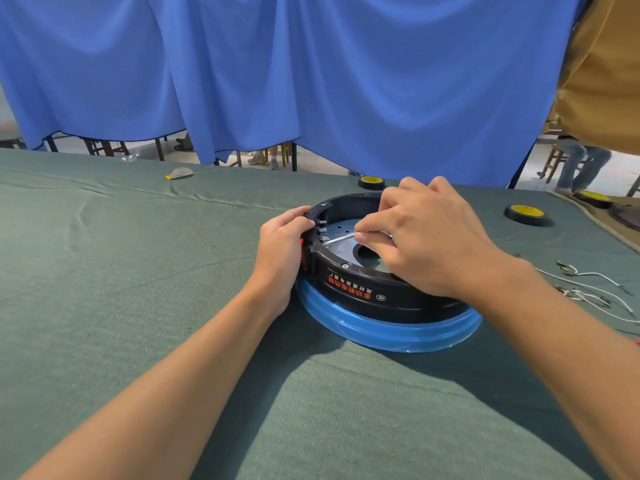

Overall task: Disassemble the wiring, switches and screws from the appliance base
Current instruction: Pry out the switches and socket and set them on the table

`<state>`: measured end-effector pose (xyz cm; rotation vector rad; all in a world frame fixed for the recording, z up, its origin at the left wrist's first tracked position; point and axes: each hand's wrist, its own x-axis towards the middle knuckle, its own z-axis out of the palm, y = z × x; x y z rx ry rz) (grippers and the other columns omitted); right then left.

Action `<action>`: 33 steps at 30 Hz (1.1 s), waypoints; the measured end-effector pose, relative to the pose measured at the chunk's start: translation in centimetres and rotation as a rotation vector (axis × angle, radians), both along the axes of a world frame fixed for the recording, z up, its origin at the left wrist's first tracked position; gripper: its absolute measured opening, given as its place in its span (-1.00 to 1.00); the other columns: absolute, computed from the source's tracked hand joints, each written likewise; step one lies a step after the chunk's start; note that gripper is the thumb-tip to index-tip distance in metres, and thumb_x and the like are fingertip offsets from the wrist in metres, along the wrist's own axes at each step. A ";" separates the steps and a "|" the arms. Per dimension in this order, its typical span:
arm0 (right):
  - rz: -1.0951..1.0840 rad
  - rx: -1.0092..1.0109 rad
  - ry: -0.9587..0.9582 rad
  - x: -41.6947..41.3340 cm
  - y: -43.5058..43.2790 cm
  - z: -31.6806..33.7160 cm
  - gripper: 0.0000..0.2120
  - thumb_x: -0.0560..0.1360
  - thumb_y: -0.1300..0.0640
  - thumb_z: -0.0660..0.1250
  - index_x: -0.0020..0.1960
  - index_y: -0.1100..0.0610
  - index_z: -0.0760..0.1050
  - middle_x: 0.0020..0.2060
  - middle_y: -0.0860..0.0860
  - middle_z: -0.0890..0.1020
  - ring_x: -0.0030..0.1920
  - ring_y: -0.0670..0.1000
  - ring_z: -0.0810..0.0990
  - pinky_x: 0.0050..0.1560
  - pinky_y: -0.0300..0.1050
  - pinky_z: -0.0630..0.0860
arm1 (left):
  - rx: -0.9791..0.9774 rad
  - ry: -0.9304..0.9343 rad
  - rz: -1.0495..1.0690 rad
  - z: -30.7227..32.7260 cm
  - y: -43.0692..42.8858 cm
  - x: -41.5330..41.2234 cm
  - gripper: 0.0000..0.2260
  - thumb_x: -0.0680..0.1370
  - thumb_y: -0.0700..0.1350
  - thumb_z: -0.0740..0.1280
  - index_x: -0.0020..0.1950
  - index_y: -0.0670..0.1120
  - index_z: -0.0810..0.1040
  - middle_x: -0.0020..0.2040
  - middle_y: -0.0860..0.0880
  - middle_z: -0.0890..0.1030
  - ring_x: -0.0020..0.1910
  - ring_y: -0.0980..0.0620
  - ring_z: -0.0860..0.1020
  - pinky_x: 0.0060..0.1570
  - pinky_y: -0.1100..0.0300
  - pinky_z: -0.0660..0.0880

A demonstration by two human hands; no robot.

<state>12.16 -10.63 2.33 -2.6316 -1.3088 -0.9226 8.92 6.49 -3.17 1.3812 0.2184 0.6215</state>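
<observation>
Green cloth (138,271) is covering the table, with the base (367,296) lying mid-table. The left hand (280,247) is gripping its rim at nine o'clock. The right hand (426,237) is pinching a screwdriver (341,238), which is best kept square on the switch (322,230) terminals.

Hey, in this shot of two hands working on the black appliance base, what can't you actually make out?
All in the head view:
Handle end of the thin metal tool: hidden inside the right hand.
Left outer wall of the appliance base: covered by the left hand.
Ends of the white wires: cut off by the right edge.
The pale object far left: too small to identify.
</observation>
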 end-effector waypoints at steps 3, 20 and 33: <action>-0.019 0.098 0.001 -0.1 -0.2 -0.3 -0.76 0.57 -0.12 0.21 -0.02 -0.15 0.66 -0.24 -0.10 0.49 -0.10 -0.05 0.35 -0.06 -0.06 0.21 | -0.022 0.016 0.000 0.0 0.2 0.0 -0.74 0.54 -0.27 0.23 0.08 -0.06 0.65 -0.16 0.00 0.71 -0.20 0.07 0.66 -0.27 0.28 0.53; -0.011 -0.012 0.092 -0.1 0.2 -0.2 -0.66 0.58 -0.18 0.11 -0.08 -0.14 0.64 -0.30 -0.14 0.41 -0.15 -0.05 0.31 -0.10 -0.07 0.18 | -0.084 -0.024 -0.007 0.1 -0.3 0.1 -0.69 0.53 -0.30 0.19 -0.15 -0.03 0.68 -0.27 0.01 0.69 -0.29 0.10 0.64 -0.33 0.29 0.54; -0.079 -0.031 -0.048 -1.2 -0.5 0.1 -0.63 0.62 -0.13 0.07 -0.12 -0.04 0.59 -0.29 -0.10 0.48 -0.17 0.00 0.44 -0.20 -0.11 0.26 | -0.028 0.027 0.040 0.4 -0.3 0.0 -0.74 0.57 -0.29 0.19 0.11 -0.12 0.63 -0.15 0.00 0.69 -0.21 0.12 0.65 -0.31 0.34 0.53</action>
